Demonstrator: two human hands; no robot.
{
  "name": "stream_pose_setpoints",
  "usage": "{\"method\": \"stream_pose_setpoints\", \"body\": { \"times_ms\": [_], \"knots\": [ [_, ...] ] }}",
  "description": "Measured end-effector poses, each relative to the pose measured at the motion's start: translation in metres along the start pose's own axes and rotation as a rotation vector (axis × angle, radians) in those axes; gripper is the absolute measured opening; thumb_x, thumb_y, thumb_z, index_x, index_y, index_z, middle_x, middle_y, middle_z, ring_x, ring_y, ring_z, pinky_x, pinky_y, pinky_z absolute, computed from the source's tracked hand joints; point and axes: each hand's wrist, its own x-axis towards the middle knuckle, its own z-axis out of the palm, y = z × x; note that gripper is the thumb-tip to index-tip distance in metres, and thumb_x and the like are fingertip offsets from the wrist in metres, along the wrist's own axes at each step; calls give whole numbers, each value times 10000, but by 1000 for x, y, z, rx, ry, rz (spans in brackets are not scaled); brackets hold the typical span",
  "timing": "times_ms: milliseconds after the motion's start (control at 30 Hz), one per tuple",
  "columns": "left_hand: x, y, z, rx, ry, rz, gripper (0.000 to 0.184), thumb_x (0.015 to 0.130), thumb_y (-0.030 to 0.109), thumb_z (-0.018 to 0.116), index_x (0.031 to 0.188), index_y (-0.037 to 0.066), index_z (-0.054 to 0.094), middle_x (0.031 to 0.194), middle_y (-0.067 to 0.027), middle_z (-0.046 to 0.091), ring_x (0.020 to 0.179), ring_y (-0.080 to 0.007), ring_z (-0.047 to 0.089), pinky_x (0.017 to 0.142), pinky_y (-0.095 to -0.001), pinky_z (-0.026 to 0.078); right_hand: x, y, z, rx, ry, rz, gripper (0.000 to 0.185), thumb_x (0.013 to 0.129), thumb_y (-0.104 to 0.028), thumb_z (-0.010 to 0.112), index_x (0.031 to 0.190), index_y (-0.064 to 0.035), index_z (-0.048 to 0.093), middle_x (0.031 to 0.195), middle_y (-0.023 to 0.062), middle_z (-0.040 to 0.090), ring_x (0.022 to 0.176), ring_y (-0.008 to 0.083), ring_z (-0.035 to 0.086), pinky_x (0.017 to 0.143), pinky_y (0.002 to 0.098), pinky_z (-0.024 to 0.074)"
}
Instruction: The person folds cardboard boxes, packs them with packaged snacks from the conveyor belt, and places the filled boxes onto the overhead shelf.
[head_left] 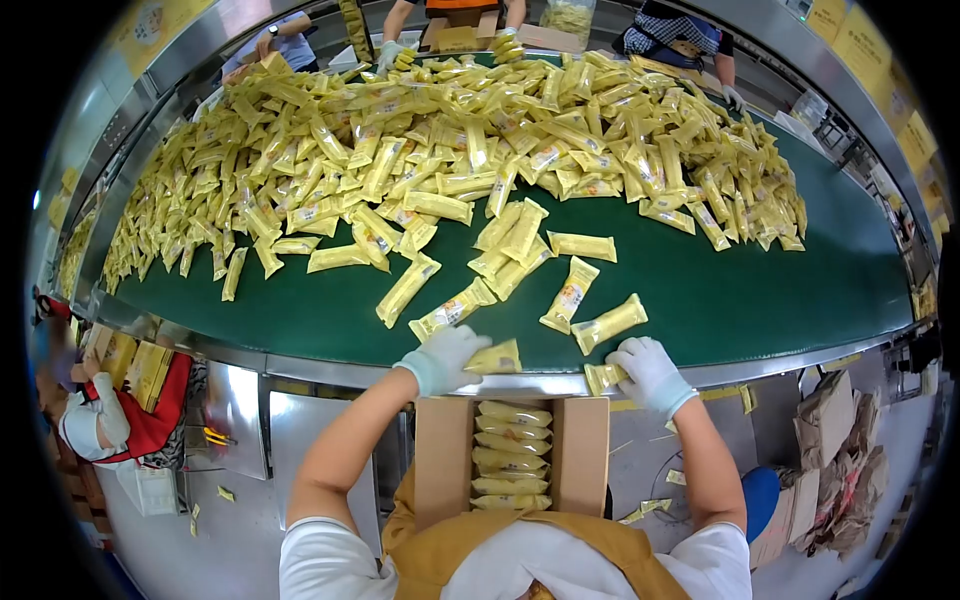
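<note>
Two yellow packets are in your gloved hands, one to each, just above the steel rim (330, 372) on your side of the green belt (720, 320). Your left hand (443, 358) has its fingers closed around one end of the left packet (497, 358), which lies roughly level, its free end pointing to your right. Your right hand (652, 376) grips the right packet (606, 378) by its outer end, the free end pointing to your left. The two packets are apart from each other, with a gap between them. The undersides of your fingers are hidden, so you cannot tell exactly how the thumbs sit.

Right below that gap, in front of your brown apron (440, 555), stands the cardboard box (443, 465), its side flaps spread outward. Inside it a column of boxed packets (513, 442) lies crosswise, one next to another, running from its far end toward you.

Just beyond your left hand, a loose packet (453, 309) lies slanted on the belt; another packet (610, 323) lies just beyond your right hand. Farther out, a large pile of packets (450, 140) spreads across the belt. Over at its far side, a co-worker's gloved hand (507, 46) holds several packets together. Down to your left, a person in a red apron (175, 400) is near some yellow cartons (150, 375).
</note>
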Motion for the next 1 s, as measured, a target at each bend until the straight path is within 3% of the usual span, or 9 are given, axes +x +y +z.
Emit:
{"method": "stream_pose_setpoints", "body": {
  "times_ms": [67,133,167,267,500,633,733,867,1000],
  "knots": [
    [-10,-5,-11,-164,-12,20,518,802,248,753,1275,86,617,1163,-175,580,1161,-360,548,1010,-414,443,9,4,-25,201,-215,28,332,761,-124,692,1090,-83,671,1019,124,618,989,342,573,910,417,470],
    [-21,0,-35,-186,88,27,495,801,215,755,1261,83,628,1163,-182,574,1160,-368,545,1029,-417,436,17,5,-38,182,37,2,302,736,-63,753,1030,-69,684,991,117,649,941,323,593,862,388,501],
    [-24,13,-50,-102,115,-205,500,803,189,759,1271,86,617,1170,-188,568,1165,-375,540,1034,-419,439,26,2,-47,162,67,34,322,737,-44,750,1051,-67,681,1015,119,655,959,328,596,882,396,500],
    [-2,-4,-36,41,434,-399,458,820,251,774,1212,76,617,1168,-168,580,1130,-375,571,971,-432,487,54,26,-32,24,28,-69,395,733,-38,767,1114,-79,672,1103,110,670,1054,335,608,946,418,480],
    [27,-16,-23,139,197,-552,430,835,337,755,1131,51,628,1141,-167,620,1083,-341,633,940,-426,528,92,30,-27,-150,-217,-84,341,727,-145,814,1036,-123,672,1031,82,665,1023,312,634,908,425,482],
    [9,-14,-61,118,485,-698,423,827,338,746,1113,45,639,1153,-194,637,1069,-366,645,923,-434,543,133,22,-37,-126,-93,-203,324,734,-154,809,1030,-138,677,1010,76,673,1012,312,638,908,427,484],
    [11,-36,-81,49,428,-913,432,815,306,770,1136,59,621,1188,-208,651,1065,-370,665,921,-438,550,157,22,-10,-145,-137,-255,305,748,-165,795,1028,-154,674,990,69,682,1005,318,638,900,428,491],
    [23,-46,-73,102,352,-964,453,816,279,770,1182,89,583,1156,-179,683,1057,-348,687,895,-432,561,165,21,0,-188,-198,-227,269,771,-179,767,1020,-172,665,961,64,690,974,324,639,866,439,509],
    [23,-51,-51,297,398,-811,291,875,204,686,1132,117,582,1024,-131,692,929,-324,706,807,-441,567,146,15,19,-201,51,-56,274,763,-132,718,1020,-127,625,920,73,679,890,309,644,816,412,521]
  ]
}}
